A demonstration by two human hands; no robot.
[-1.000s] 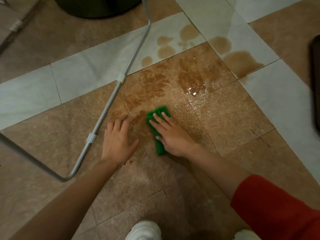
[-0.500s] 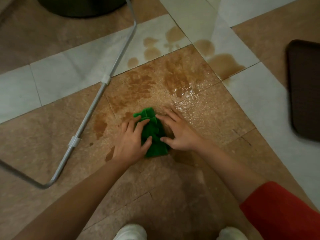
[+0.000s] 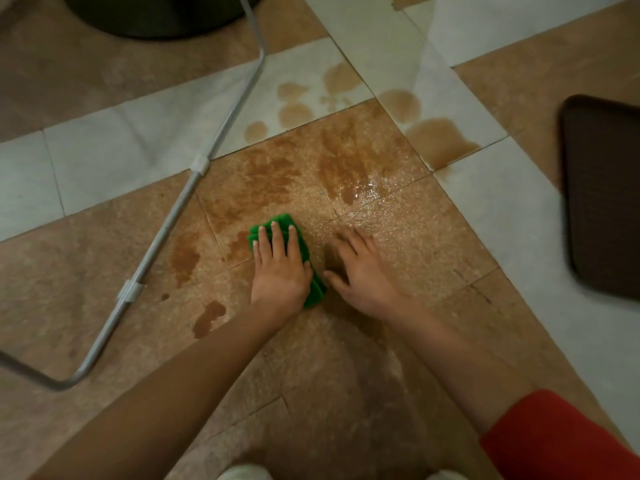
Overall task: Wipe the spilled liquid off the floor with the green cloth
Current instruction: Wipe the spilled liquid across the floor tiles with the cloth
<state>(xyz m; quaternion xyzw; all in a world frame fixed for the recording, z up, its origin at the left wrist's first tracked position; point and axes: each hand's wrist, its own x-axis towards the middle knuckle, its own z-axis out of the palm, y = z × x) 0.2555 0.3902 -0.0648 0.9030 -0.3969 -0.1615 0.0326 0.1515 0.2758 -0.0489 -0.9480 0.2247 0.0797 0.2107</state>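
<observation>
The green cloth (image 3: 313,275) lies folded on the brown floor tile, mostly under my left hand (image 3: 278,271), which presses on it with straight fingers. My right hand (image 3: 360,271) rests flat on the wet tile just right of the cloth, fingers spread, holding nothing. Brown spilled liquid (image 3: 346,161) spreads over the tiles beyond both hands, with separate puddles on the white tiles (image 3: 440,140) and small patches to the left (image 3: 207,318).
A grey metal tube frame (image 3: 166,230) runs diagonally across the floor on the left. A dark round base (image 3: 156,15) sits at the top. A dark brown tray (image 3: 602,195) lies at the right edge. My white shoes (image 3: 242,472) show at the bottom.
The cloth passed from under my right hand to under my left hand. My right hand came off it onto the bare tile beside it.
</observation>
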